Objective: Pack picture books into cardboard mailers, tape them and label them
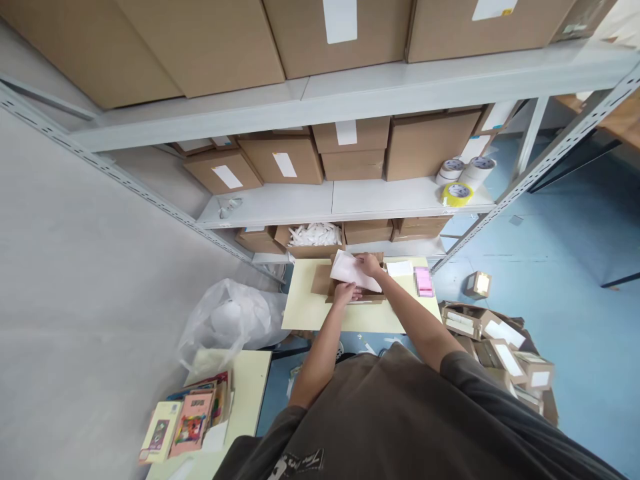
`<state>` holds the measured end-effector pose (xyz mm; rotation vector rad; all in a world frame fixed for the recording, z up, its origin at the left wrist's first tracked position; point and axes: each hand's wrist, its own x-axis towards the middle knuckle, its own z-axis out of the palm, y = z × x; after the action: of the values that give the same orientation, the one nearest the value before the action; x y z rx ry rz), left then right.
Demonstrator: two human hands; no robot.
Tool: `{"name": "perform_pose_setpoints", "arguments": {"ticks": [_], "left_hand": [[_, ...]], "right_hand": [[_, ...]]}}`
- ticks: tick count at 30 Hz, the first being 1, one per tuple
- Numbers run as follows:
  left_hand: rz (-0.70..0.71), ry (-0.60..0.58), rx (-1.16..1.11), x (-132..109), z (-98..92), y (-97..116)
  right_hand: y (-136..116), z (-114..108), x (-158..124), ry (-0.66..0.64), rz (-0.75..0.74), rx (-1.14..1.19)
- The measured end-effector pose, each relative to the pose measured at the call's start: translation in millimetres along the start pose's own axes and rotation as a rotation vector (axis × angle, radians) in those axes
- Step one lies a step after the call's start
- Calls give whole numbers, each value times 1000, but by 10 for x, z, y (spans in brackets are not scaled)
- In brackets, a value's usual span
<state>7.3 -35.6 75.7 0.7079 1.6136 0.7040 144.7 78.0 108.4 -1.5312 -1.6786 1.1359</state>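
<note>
A flat white packet, perhaps paper or a padded sleeve, lies tilted over an open cardboard box on a pale yellow table. My right hand grips its far right side, fingers closed on the edge. At its near edge is my left hand, thumb and fingers curled around the packet's lower border, close to the box's near wall. The packet covers most of the box's inside, so what lies in it is hidden. Right of the box are a white slip and a pink stack.
Metal shelving with cardboard boxes rises behind the table. Tape rolls sit on its middle shelf, and a box of white pieces below. A plastic bag and books are at left; a carton of small boxes stands right.
</note>
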Motion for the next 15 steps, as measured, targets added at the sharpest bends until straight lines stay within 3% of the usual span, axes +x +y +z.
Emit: {"name": "perform_pose_setpoints", "arguments": {"ticks": [2, 4, 7, 9, 12, 15], "left_hand": [[-37, 28, 104, 30, -165, 4], [12, 99, 227, 55, -426, -10], [219, 320, 378, 70, -907, -91], [226, 478, 424, 76, -1190, -178], [136, 478, 380, 106, -1427, -302], [186, 381, 256, 144, -1434, -364]], "right_hand": [[-2, 68, 28, -12, -9, -38], [36, 88, 23, -21, -22, -70], [171, 44, -62, 13, -36, -80], [298, -2, -168, 57, -27, -83], [487, -57, -347, 93, 17, -108], [594, -103, -442, 102, 11, -131]]}}
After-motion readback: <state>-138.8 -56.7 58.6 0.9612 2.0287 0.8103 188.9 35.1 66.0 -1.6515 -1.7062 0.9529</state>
